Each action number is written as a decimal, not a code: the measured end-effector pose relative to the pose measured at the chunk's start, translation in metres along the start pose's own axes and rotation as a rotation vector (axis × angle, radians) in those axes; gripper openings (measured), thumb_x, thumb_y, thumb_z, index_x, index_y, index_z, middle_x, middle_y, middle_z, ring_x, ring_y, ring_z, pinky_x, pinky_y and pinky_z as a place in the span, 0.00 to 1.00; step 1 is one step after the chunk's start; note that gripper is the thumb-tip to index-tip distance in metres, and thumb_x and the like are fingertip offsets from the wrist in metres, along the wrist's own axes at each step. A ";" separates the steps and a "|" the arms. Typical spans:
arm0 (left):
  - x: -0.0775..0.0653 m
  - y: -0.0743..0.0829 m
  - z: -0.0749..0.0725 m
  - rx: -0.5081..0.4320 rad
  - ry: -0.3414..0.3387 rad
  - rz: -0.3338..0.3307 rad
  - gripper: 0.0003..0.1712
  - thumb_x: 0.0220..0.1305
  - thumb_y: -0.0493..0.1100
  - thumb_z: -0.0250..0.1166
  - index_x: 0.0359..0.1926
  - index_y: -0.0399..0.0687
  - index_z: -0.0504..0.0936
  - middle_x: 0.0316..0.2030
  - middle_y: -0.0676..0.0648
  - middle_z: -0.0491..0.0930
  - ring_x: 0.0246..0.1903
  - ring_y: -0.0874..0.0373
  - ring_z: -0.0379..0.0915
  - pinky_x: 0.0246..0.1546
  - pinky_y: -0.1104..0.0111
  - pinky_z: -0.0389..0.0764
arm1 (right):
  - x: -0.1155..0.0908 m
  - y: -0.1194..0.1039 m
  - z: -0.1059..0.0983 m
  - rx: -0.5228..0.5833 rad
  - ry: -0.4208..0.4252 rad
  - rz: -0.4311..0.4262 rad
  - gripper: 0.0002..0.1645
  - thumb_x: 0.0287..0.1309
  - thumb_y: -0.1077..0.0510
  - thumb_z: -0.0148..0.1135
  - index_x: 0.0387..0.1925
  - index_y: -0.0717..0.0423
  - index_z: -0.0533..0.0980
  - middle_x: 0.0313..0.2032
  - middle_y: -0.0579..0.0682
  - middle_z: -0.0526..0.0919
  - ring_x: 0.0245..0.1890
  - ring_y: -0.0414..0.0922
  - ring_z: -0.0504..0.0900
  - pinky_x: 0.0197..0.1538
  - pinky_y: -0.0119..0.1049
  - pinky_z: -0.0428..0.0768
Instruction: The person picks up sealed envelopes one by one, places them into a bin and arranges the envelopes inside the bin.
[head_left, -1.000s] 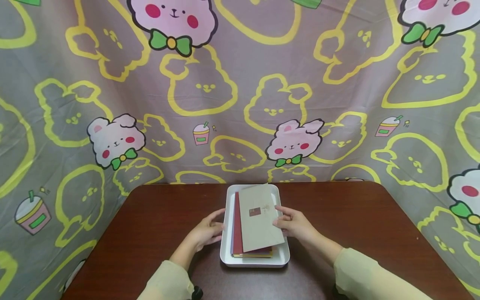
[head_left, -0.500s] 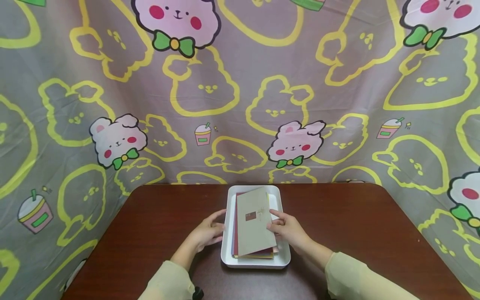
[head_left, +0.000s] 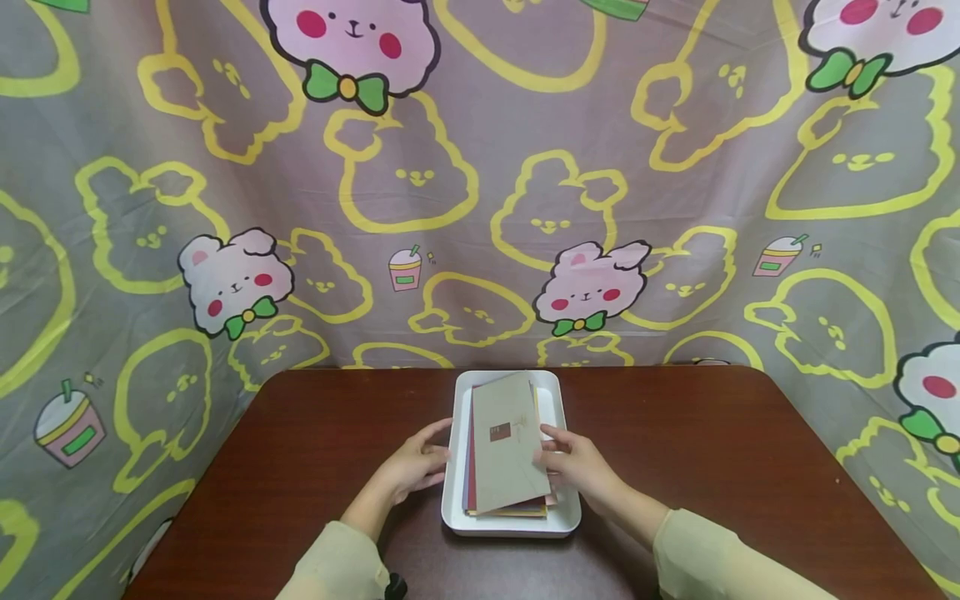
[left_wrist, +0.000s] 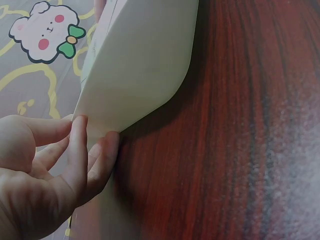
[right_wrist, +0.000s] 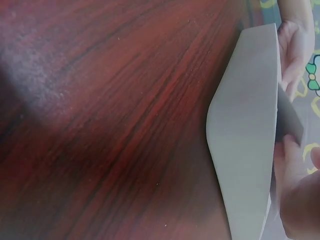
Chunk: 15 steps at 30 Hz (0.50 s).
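Note:
A white tray (head_left: 558, 523) lies on the table and bears a stack of thin booklets with red, purple and yellow edges (head_left: 471, 475). On top, slightly slanted, is a grey-beige booklet (head_left: 510, 471) with a small dark red square and fine print. My right hand (head_left: 581, 462) pinches its right edge; in the right wrist view the grey booklet (right_wrist: 290, 117) rises tilted above the tray wall (right_wrist: 245, 130). My left hand (head_left: 411, 467) rests its fingertips against the tray's left side. In the left wrist view, the fingers (left_wrist: 80, 145) touch the outer wall near the rim.
The dark reddish-brown wooden table (head_left: 675, 433) spreads around the tray on both sides. A grey cloth (head_left: 480, 208) with cartoon bears and yellow outlines hangs behind it and at both sides.
My right hand has moved left with the grey booklet, so it lies more squarely over the stack. In the last half second it shifts only slightly. The left hand keeps its place.

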<state>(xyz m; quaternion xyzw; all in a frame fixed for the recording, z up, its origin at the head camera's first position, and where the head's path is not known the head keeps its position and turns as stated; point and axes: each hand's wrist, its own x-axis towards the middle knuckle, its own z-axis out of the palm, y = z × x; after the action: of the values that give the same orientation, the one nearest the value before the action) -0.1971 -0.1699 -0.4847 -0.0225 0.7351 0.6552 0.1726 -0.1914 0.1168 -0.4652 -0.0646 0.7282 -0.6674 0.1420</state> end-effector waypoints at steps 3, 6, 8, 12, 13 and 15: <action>0.000 -0.001 0.000 0.002 0.008 -0.005 0.34 0.75 0.32 0.58 0.78 0.46 0.60 0.55 0.32 0.76 0.49 0.47 0.79 0.52 0.50 0.83 | -0.004 -0.002 -0.001 -0.005 -0.030 0.019 0.37 0.67 0.66 0.60 0.69 0.82 0.59 0.55 0.74 0.78 0.47 0.55 0.85 0.50 0.52 0.85; 0.001 -0.001 0.000 0.000 0.009 -0.008 0.34 0.75 0.32 0.58 0.78 0.46 0.60 0.54 0.32 0.76 0.48 0.48 0.79 0.52 0.51 0.83 | -0.008 -0.003 -0.005 -0.029 -0.062 0.031 0.37 0.68 0.64 0.60 0.69 0.83 0.58 0.59 0.77 0.75 0.51 0.59 0.84 0.53 0.54 0.83; 0.001 -0.001 0.001 -0.001 0.008 -0.007 0.34 0.75 0.32 0.58 0.78 0.45 0.60 0.54 0.32 0.76 0.48 0.48 0.79 0.52 0.51 0.83 | -0.011 -0.005 -0.008 -0.037 -0.083 0.041 0.37 0.69 0.64 0.60 0.69 0.83 0.58 0.61 0.78 0.72 0.54 0.60 0.82 0.54 0.55 0.82; 0.001 -0.001 0.001 -0.006 0.004 -0.001 0.34 0.75 0.32 0.57 0.78 0.45 0.60 0.54 0.32 0.76 0.48 0.49 0.79 0.52 0.51 0.83 | -0.017 -0.009 -0.017 -0.021 -0.128 0.041 0.37 0.69 0.64 0.58 0.69 0.84 0.57 0.63 0.80 0.68 0.57 0.62 0.80 0.56 0.54 0.81; 0.001 -0.001 0.001 -0.008 0.005 0.000 0.34 0.74 0.32 0.57 0.78 0.44 0.60 0.54 0.32 0.76 0.48 0.49 0.79 0.52 0.51 0.83 | -0.018 -0.010 -0.019 -0.017 -0.139 0.037 0.37 0.69 0.64 0.58 0.69 0.84 0.56 0.64 0.80 0.67 0.57 0.62 0.80 0.56 0.54 0.81; 0.001 -0.002 0.001 -0.010 0.005 0.005 0.34 0.74 0.31 0.57 0.78 0.44 0.60 0.54 0.32 0.76 0.48 0.49 0.79 0.52 0.51 0.83 | -0.021 -0.012 -0.023 -0.012 -0.156 0.032 0.38 0.69 0.64 0.57 0.70 0.84 0.55 0.65 0.80 0.65 0.59 0.64 0.79 0.57 0.54 0.81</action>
<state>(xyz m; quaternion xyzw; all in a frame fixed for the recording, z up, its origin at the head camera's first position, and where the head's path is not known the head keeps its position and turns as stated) -0.1972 -0.1692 -0.4867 -0.0232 0.7324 0.6591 0.1691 -0.1796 0.1431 -0.4495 -0.1056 0.7197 -0.6538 0.2085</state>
